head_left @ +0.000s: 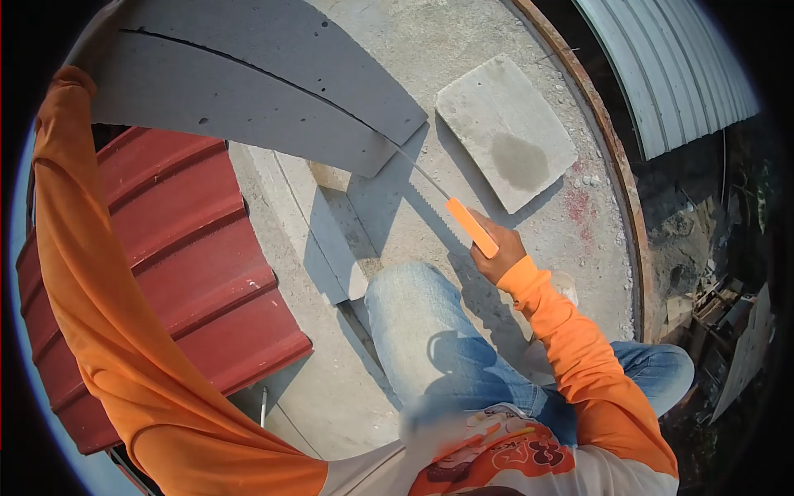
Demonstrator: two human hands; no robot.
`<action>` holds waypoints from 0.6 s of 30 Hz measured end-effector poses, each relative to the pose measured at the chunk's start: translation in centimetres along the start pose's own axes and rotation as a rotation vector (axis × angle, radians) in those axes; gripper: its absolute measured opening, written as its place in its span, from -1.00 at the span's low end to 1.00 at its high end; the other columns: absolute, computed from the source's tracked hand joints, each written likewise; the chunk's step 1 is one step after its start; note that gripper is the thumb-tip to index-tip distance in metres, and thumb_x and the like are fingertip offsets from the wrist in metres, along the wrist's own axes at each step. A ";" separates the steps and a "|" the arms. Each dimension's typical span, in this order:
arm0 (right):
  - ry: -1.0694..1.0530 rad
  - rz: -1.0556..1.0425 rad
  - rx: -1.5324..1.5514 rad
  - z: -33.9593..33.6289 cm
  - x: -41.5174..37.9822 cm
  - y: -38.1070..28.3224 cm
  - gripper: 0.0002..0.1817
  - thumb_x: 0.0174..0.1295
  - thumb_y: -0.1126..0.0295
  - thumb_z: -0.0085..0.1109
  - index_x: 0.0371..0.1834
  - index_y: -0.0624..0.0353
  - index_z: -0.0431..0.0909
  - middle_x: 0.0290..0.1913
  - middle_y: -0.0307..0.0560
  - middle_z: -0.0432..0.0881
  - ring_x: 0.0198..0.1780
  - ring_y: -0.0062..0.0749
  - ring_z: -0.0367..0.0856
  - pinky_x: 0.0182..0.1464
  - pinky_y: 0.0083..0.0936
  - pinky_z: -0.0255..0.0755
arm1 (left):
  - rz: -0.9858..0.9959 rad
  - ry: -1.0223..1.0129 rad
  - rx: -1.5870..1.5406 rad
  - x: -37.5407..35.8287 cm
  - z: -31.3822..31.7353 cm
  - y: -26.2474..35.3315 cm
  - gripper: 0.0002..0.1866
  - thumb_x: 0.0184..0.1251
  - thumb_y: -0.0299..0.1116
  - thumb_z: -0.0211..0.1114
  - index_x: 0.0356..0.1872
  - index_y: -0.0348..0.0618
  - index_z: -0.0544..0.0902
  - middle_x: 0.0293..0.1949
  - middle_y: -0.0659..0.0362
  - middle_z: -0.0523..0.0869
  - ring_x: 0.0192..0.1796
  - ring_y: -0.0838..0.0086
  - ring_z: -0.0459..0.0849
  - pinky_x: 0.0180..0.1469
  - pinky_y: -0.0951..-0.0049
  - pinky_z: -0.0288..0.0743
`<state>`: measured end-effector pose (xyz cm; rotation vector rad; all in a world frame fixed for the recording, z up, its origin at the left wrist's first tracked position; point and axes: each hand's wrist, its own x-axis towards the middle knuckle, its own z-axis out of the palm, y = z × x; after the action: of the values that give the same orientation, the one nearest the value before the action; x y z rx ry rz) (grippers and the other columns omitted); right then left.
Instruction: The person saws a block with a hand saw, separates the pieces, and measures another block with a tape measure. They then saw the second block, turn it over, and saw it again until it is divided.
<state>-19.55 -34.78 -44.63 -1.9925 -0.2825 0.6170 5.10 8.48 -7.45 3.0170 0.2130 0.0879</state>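
My right hand (pixel 499 250) is wrapped around the orange handle of a handsaw (pixel 472 227). Its thin toothed blade runs up and left into the near end of a long grey block (pixel 273 78), where a dark cut line splits the block lengthwise. At the upper left, my left hand (pixel 98 37) is at the block's far end, in shade, its fingers mostly hidden. The block lies raised over the floor, its near end overlapping light-coloured lengths of block or board (pixel 310 223) below it.
A separate pale slab (pixel 504 132) with a damp patch lies on the concrete floor (pixel 397 223). Red ribbed roofing sheet (pixel 182 240) is on the left. Along the right runs a rusty curved edge (pixel 616 157), with corrugated metal (pixel 674 74) and rubble lower down beyond it.
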 end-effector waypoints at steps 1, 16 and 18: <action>-0.025 -0.008 -0.054 -0.1 1.3 -1.2 -0.31 0.06 0.47 0.11 0.38 -0.05 0.31 0.01 0.15 0.62 -0.07 0.16 0.59 0.00 -0.18 0.54 | -0.008 -0.011 0.007 0.0 0.2 -0.4 -0.11 0.11 0.43 0.15 0.12 -0.28 0.57 -0.06 -0.10 0.67 0.05 0.14 0.64 0.13 0.27 0.44; 0.048 -0.037 -0.105 4.1 5.9 1.9 -0.29 0.08 0.41 0.08 0.41 -0.20 0.28 -0.05 0.16 0.64 -0.16 0.19 0.59 -0.08 -0.13 0.54 | -0.022 0.016 -0.011 0.3 0.9 -1.0 -0.08 0.09 0.45 0.16 0.12 -0.30 0.57 -0.08 -0.10 0.68 0.02 0.15 0.65 0.12 0.27 0.45; 0.021 -0.048 -0.088 4.0 6.9 3.3 -0.28 0.07 0.41 0.09 0.42 -0.18 0.26 -0.06 0.16 0.63 -0.17 0.21 0.59 -0.09 -0.13 0.53 | -0.028 0.013 -0.005 0.2 1.0 -1.1 -0.08 0.08 0.45 0.16 0.12 -0.30 0.56 -0.08 -0.10 0.68 0.02 0.15 0.65 0.11 0.27 0.46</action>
<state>-16.05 -30.26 -51.15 -2.0690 -0.3494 0.5609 5.24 9.44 -8.53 3.0085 0.2555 0.1059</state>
